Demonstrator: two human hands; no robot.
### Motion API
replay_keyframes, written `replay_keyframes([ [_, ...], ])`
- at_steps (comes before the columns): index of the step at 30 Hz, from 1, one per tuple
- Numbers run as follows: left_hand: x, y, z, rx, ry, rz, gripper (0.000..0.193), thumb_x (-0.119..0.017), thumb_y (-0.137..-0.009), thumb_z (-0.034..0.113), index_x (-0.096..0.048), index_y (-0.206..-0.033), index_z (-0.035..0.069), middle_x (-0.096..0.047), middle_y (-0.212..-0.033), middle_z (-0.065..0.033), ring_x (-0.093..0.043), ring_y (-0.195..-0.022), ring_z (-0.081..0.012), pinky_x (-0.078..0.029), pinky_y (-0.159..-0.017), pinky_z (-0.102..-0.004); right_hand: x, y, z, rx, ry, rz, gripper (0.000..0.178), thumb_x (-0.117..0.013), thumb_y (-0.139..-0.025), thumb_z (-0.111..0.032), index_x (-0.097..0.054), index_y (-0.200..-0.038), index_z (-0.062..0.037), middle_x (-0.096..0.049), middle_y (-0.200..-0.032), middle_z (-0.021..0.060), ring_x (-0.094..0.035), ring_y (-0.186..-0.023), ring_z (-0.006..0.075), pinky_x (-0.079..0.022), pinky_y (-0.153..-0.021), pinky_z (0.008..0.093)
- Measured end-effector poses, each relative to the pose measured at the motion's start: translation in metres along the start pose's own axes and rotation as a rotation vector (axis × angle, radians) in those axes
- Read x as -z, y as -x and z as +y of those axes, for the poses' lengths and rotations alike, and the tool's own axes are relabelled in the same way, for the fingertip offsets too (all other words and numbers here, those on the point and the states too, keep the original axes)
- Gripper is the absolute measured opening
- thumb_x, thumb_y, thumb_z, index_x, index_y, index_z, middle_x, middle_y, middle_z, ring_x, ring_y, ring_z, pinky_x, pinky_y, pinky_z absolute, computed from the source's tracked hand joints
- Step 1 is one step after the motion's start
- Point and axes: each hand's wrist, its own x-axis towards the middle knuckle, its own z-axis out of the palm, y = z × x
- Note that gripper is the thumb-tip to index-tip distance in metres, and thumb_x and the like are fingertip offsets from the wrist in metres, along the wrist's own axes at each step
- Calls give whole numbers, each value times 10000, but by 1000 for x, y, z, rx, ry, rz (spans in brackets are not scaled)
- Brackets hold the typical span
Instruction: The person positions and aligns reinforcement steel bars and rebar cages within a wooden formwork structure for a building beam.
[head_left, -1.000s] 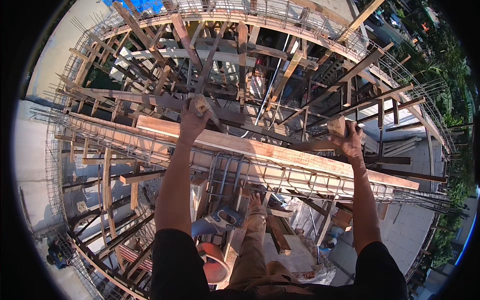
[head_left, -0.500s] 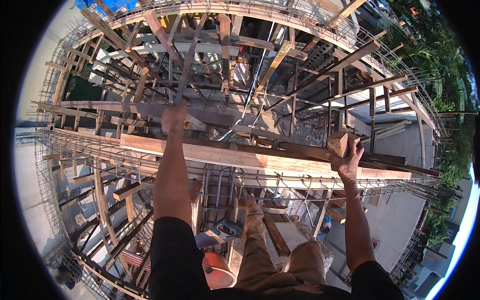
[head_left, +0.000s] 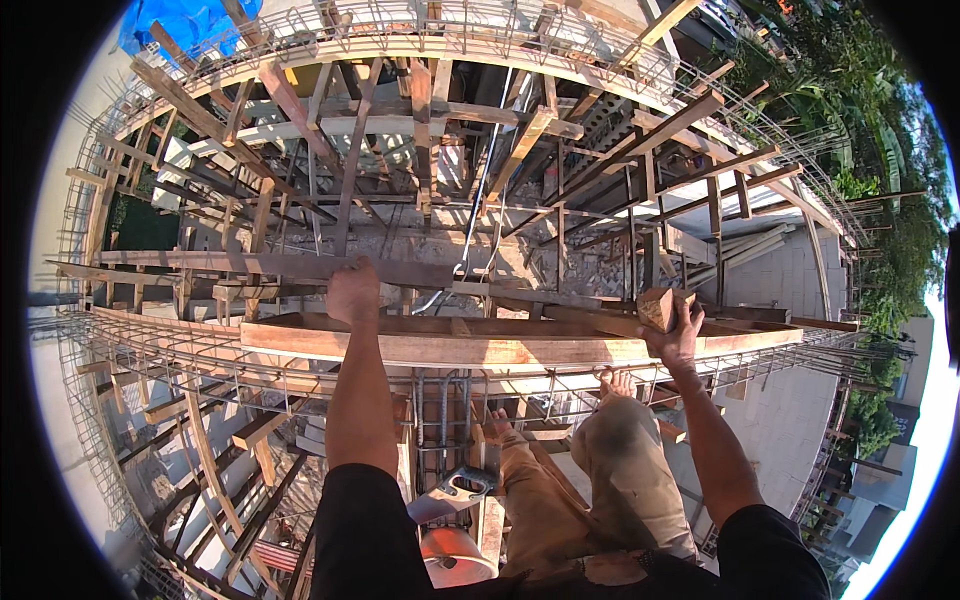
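Observation:
My left hand is closed in a fist beside a long dark plank, above a pale timber beam. What the fist holds, if anything, is hidden. Farther right, my right hand grips a square-ended wood block from its near side, over the right part of the beam. The beam runs left to right across the front of me. My bare feet show just on its near side, the right foot close to the beam and the left foot lower down.
A handsaw is beside my left leg, above a red-orange rounded container. Rebar cages run along the beam. Beyond lie crossing timber props, a curved formwork edge, and rubble far below. A blue tarp is at the far left.
The whole view has shifted, with the scene lower in it. My right leg has come forward, so its foot now shows near the beam. My left hand has shifted slightly right along the plank.

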Motion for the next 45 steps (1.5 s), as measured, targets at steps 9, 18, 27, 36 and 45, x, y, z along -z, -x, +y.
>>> replay_keyframes([
  [9,-15,-12,-6,18,-14,-18,453,-566,-831,459,-752,-973,72,-722,-1016,-176,-695,-949,-403,-553,-836,-500,-6,-3,8,27,99,92,982,-931,-476,-292,-503,-1346,-138,-356,-1349,214,-399,-1247,405,-393,-1051,499],
  [18,-7,-13,-4,39,30,-43,379,-549,-836,383,-753,-965,91,-718,-1044,-175,-695,-962,-401,-558,-829,-503,-8,-7,14,92,67,8,939,-859,-637,-364,-414,-1431,-135,-365,-1412,256,-296,-1314,452,-355,-1052,537],
  [27,0,-12,-5,35,52,-31,419,-527,-834,396,-747,-944,56,-713,-1024,-209,-687,-971,-408,-554,-831,-514,-3,-6,-10,-4,117,-41,851,-825,-698,-342,-418,-1414,-131,-404,-1400,224,-318,-1280,434,-343,-1058,537],
  [36,0,-9,18,31,-32,-47,410,-557,-820,404,-764,-864,53,-725,-862,-205,-714,-818,-393,-557,-717,-496,-12,-38,56,-343,-167,-37,884,-929,-561,-187,-497,-1330,-129,-359,-1270,156,-457,-1169,339,-556,-881,452],
  [45,-37,-27,-14,67,-76,-28,405,-576,-790,411,-740,-831,43,-713,-851,-210,-684,-756,-415,-525,-677,-514,13,-47,3,-360,52,-221,1014,-929,-542,-387,-454,-1406,-152,-317,-1399,245,-353,-1313,449,-368,-1103,511],
])
